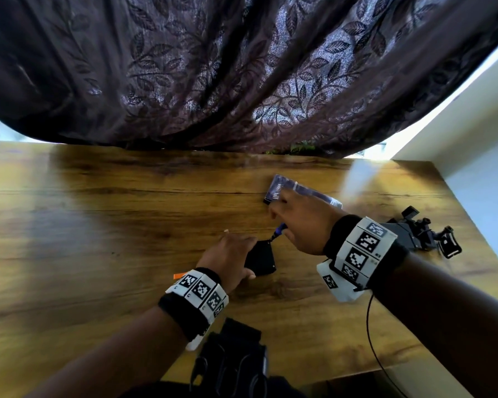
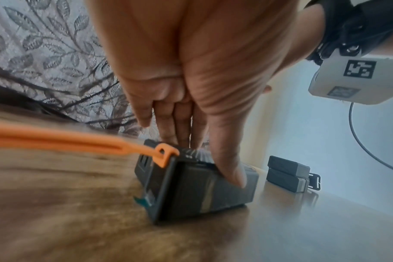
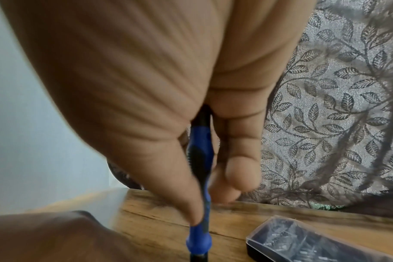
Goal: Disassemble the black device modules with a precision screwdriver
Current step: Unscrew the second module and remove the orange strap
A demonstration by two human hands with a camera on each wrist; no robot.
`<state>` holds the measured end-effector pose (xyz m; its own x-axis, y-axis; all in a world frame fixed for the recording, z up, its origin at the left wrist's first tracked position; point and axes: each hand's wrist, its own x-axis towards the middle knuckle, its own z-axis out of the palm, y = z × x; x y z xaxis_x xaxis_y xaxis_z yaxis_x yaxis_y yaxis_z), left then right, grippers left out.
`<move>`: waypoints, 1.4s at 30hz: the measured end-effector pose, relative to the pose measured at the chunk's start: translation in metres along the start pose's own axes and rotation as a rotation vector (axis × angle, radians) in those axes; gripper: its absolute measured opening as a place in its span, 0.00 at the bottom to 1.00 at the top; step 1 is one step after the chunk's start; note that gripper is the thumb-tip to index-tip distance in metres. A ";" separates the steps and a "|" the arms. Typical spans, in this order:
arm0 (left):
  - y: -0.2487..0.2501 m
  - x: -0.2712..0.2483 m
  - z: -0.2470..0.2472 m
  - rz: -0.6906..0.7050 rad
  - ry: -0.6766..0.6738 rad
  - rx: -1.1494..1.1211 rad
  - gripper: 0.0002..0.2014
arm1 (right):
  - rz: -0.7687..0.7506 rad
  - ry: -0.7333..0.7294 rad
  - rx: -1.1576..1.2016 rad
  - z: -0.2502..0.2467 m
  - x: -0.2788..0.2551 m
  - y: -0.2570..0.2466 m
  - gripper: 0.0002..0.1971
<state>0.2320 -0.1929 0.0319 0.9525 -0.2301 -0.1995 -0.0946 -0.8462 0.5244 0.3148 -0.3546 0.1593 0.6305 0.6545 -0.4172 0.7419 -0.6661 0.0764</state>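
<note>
Wood table: L hand clamps black module, R hand pinches blue screwdriver w/ tip on it.

- Daylight comes in past the edges of the dark curtain, brightest at the top right, where the wall looks washed out white.
- The wooden table has pale shiny patches of glare and soft dark shadows.
- The head view bends at its edges, so the table's back edge curves.
- Both wrist views are blurry and stretched; the left hand and right hand look huge and soft.
</note>
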 end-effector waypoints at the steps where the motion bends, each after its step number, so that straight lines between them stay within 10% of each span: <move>1: 0.000 -0.001 -0.002 -0.002 0.004 0.047 0.40 | -0.002 -0.004 0.034 -0.001 -0.001 0.000 0.19; 31: 0.025 -0.006 -0.010 -0.164 -0.018 0.309 0.30 | -0.030 0.077 0.054 0.002 0.003 0.001 0.02; 42: 0.028 -0.008 -0.011 -0.182 -0.034 0.290 0.32 | 0.038 0.024 -0.050 0.002 0.006 -0.003 0.16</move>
<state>0.2253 -0.2091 0.0576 0.9515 -0.0749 -0.2984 -0.0074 -0.9752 0.2214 0.3158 -0.3497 0.1554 0.6632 0.6380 -0.3913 0.7275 -0.6723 0.1369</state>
